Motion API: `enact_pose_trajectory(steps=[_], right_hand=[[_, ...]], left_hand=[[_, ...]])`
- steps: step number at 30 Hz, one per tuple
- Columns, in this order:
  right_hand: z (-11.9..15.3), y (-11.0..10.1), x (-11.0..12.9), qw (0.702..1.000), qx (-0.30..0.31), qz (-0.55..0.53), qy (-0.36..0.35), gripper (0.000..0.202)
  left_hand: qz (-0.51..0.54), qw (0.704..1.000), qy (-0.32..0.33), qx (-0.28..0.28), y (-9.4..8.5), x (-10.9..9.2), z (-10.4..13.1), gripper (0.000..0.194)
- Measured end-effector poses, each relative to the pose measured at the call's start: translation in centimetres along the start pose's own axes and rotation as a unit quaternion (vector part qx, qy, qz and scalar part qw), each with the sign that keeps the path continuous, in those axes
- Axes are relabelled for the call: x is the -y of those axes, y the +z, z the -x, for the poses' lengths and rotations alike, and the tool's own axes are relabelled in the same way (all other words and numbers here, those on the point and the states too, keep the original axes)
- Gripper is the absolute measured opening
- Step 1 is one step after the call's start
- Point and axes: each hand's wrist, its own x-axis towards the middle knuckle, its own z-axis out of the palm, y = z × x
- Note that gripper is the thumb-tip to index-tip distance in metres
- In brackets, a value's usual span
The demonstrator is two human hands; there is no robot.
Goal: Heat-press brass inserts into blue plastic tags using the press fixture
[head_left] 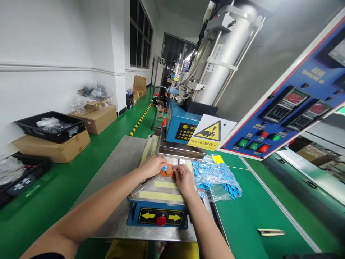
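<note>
On the bed of a press machine lies a small orange block (167,173), beneath its metal press head (180,150). My left hand (153,166) reaches in from the left, its fingers pinched at a small blue piece (164,168) against the block. From the right, my right hand (184,179) pinches at the block's other end, where a bit of blue shows by the fingertips. The fingers partly cover both blue bits, so their shape is unclear. Beside my right hand sits a clear plastic bag (215,176) full of blue parts.
A red button (161,220) is on the machine's front. The control panel (280,118) and a hand-hazard warning sign (211,132) overhang at right. A cutter-like tool (271,232) lies on the green table (248,212). Cardboard boxes (98,118) and a black tray (51,126) line the left wall.
</note>
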Motion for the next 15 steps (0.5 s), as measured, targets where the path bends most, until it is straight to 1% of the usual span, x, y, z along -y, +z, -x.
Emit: enact_pose_trajectory(steps=[5, 10, 12, 15], right_hand=[[0.1, 0.0, 0.0, 1.0, -0.008, -0.016, 0.001, 0.022], [0.4, -0.5, 0.2, 1.0, -0.013, -0.021, 0.001, 0.023], [0.5, -0.7, 0.3, 1.0, -0.013, -0.015, -0.001, 0.024], [0.6, -1.0, 0.4, 1.0, -0.013, -0.008, -0.006, 0.025]], left_hand=[[-0.055, 0.998, 0.013, 0.018, -0.1, -0.1, 0.0, 0.023], [-0.102, 0.994, 0.034, 0.029, -0.3, -0.4, 0.0, 0.026], [-0.097, 0.994, 0.041, 0.029, -0.4, -0.3, 0.1, 0.027], [-0.06, 0.997, 0.052, 0.022, -0.5, -0.1, 0.4, 0.029]])
